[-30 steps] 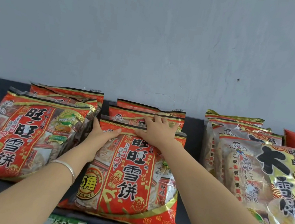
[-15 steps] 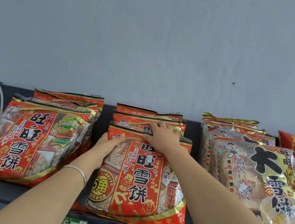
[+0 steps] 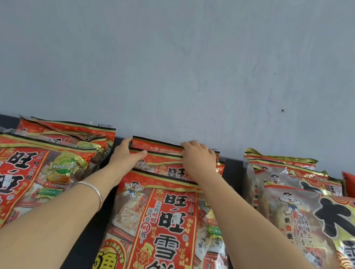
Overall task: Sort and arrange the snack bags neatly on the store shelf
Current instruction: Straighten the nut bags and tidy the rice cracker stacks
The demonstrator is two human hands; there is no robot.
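Reaching to the back of the dark shelf [image 3: 233, 171], both bare arms stretch over the centre row of three red snack bags, which lean one behind another against the grey wall [image 3: 183, 55]. The right hand [image 3: 198, 160] rests on the rear red bag [image 3: 156, 146], its fingers [image 3: 190, 144] curled over the black top seam and gripping it; a thin ring [image 3: 205, 148] shows on one finger. The left hand [image 3: 126, 157] holds the left edge of the middle red bag [image 3: 161, 164], thumb laid across the front just under the seam, the other fingers reaching behind the bag, partly hidden. A silver bracelet [image 3: 93, 191] circles the left wrist. The front red bag [image 3: 164, 235] lies untouched between the forearms. A matching red stack [image 3: 17, 180] sits to the left, and pale gold bags [image 3: 317, 234] stand in a row to the right.
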